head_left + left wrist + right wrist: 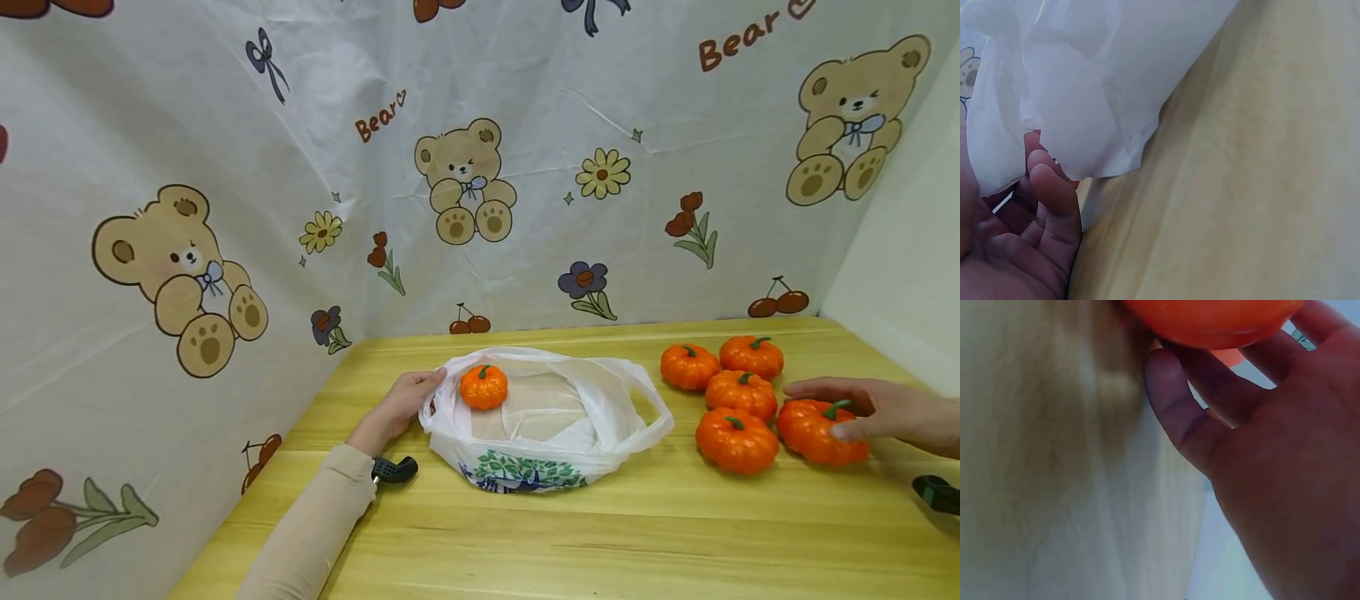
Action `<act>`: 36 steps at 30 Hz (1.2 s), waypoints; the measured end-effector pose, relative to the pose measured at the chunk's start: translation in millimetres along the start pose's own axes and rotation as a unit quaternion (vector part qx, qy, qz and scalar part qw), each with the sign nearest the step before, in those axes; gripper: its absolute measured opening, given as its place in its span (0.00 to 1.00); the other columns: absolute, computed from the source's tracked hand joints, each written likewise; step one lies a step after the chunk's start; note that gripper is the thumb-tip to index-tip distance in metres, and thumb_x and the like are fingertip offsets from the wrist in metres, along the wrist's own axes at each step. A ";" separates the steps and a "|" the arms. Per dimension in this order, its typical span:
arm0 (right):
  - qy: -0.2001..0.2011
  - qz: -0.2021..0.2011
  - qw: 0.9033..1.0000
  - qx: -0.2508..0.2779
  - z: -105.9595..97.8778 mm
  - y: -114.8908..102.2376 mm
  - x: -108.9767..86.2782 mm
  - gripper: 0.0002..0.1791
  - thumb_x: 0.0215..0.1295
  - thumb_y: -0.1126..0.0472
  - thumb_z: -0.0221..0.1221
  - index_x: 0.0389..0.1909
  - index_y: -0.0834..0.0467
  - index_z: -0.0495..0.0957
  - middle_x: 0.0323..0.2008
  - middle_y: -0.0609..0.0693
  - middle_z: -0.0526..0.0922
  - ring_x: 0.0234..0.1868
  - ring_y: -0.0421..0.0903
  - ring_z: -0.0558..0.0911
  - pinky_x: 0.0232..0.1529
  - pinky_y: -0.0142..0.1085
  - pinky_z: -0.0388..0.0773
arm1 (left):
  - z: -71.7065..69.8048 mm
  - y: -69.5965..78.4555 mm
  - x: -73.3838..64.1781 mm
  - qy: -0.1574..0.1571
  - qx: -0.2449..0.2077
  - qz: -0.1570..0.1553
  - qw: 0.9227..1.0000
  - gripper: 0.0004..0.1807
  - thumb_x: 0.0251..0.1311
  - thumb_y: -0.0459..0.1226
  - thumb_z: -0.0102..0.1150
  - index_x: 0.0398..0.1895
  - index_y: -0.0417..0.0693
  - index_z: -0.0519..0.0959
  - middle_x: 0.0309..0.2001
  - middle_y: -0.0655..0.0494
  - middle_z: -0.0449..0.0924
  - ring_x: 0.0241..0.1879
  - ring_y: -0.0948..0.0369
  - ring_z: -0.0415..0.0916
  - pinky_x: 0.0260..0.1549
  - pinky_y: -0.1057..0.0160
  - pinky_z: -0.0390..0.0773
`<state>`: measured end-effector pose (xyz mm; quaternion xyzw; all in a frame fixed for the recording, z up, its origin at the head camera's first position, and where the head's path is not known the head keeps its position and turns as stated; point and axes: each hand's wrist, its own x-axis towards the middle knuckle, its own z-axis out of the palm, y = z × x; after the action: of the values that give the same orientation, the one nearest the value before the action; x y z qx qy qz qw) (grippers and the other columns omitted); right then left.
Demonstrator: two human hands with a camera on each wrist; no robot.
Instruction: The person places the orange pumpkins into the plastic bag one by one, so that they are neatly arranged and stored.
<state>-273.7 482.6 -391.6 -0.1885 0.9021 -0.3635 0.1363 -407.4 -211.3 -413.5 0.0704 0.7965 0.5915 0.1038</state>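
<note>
The right hand had its fingers over the far side of the rightmost pumpkin and its thumb against the near side, curled about it; whether it bore any weight could not be told. That squat pumpkin lay at the right of the table, its broad axis running roughly left to right and its stem leaning right. The white bag lay well apart to its left, mouth open upward, with the cluster of four pumpkins just left of the grip and partly between the two. The left hand was the nearer one to the bag, pinching its left rim between thumb and fingers. Inside, toward the bag's far left, sat a single small pumpkin, beside that held rim.
</note>
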 end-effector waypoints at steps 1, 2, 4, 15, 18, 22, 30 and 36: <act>-0.001 0.004 1.000 -0.001 0.6 0.9 -0.3 0.25 0.77 0.60 0.55 0.71 0.39 0.69 0.56 0.09 0.65 0.53 0.14 0.67 0.44 0.27 0.71 | 0.0 -0.3 0.2 -0.001 0.000 0.000 1.000 0.31 0.73 0.58 0.55 0.60 0.43 0.83 0.38 0.55 0.87 0.33 0.64 0.84 0.33 0.66 0.84; -0.001 0.006 1.000 -0.003 1.3 1.7 -0.6 0.25 0.77 0.59 0.55 0.71 0.39 0.69 0.56 0.09 0.64 0.53 0.13 0.66 0.44 0.28 0.70 | 0.0 -0.5 0.2 -0.002 -0.002 -0.001 1.000 0.31 0.73 0.58 0.55 0.60 0.43 0.83 0.38 0.55 0.87 0.33 0.64 0.84 0.33 0.66 0.84; 0.002 0.008 1.000 -0.007 2.8 2.5 -1.0 0.26 0.75 0.60 0.57 0.71 0.38 0.69 0.55 0.08 0.63 0.52 0.13 0.65 0.43 0.28 0.70 | -0.2 -0.9 0.6 -0.002 -0.005 -0.002 1.000 0.30 0.72 0.58 0.55 0.60 0.43 0.83 0.37 0.55 0.87 0.33 0.64 0.84 0.33 0.66 0.85; 0.017 0.014 1.000 -0.013 6.3 -0.3 -1.8 0.27 0.72 0.60 0.60 0.71 0.48 0.71 0.54 0.10 0.66 0.51 0.17 0.70 0.44 0.29 0.73 | -0.9 0.4 -0.5 -0.004 -0.009 -0.004 1.000 0.31 0.71 0.59 0.56 0.60 0.43 0.83 0.40 0.54 0.88 0.34 0.63 0.85 0.34 0.66 0.85; 0.023 0.018 1.000 -0.008 5.4 -0.8 -2.9 0.27 0.71 0.60 0.61 0.70 0.44 0.72 0.54 0.11 0.68 0.50 0.20 0.72 0.44 0.29 0.73 | -0.2 1.1 -1.5 -0.003 -0.007 -0.002 1.000 0.30 0.72 0.58 0.56 0.60 0.43 0.83 0.40 0.54 0.88 0.34 0.63 0.85 0.34 0.66 0.85; 0.014 0.022 0.999 0.018 0.6 0.5 -4.3 0.28 0.72 0.61 0.61 0.69 0.38 0.73 0.54 0.13 0.72 0.50 0.24 0.75 0.44 0.29 0.74 | 0.0 0.7 -1.2 -0.003 -0.007 -0.001 1.000 0.30 0.73 0.58 0.56 0.61 0.43 0.83 0.39 0.54 0.88 0.34 0.63 0.85 0.34 0.66 0.85; 0.013 0.017 1.000 0.021 -11.3 -4.5 -5.7 0.28 0.73 0.61 0.59 0.68 0.31 0.71 0.54 0.16 0.75 0.50 0.25 0.77 0.45 0.27 0.77 | -1.4 -1.3 0.0 -0.002 -0.003 -0.004 1.000 0.33 0.71 0.61 0.55 0.61 0.43 0.82 0.39 0.55 0.87 0.34 0.64 0.84 0.34 0.67 0.84; 0.046 0.012 0.997 -0.054 -12.8 -22.3 -7.3 0.29 0.74 0.60 0.58 0.68 0.28 0.69 0.51 0.15 0.74 0.45 0.27 0.77 0.41 0.28 0.76 | -1.1 -1.5 0.6 -0.007 -0.007 -0.004 1.000 0.32 0.72 0.60 0.55 0.61 0.43 0.82 0.39 0.54 0.86 0.34 0.63 0.84 0.34 0.66 0.85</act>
<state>-266.7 478.7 -366.0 -0.1681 0.9277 -0.3211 0.0890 -408.2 -212.6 -414.8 0.0707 0.7918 0.5962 0.1126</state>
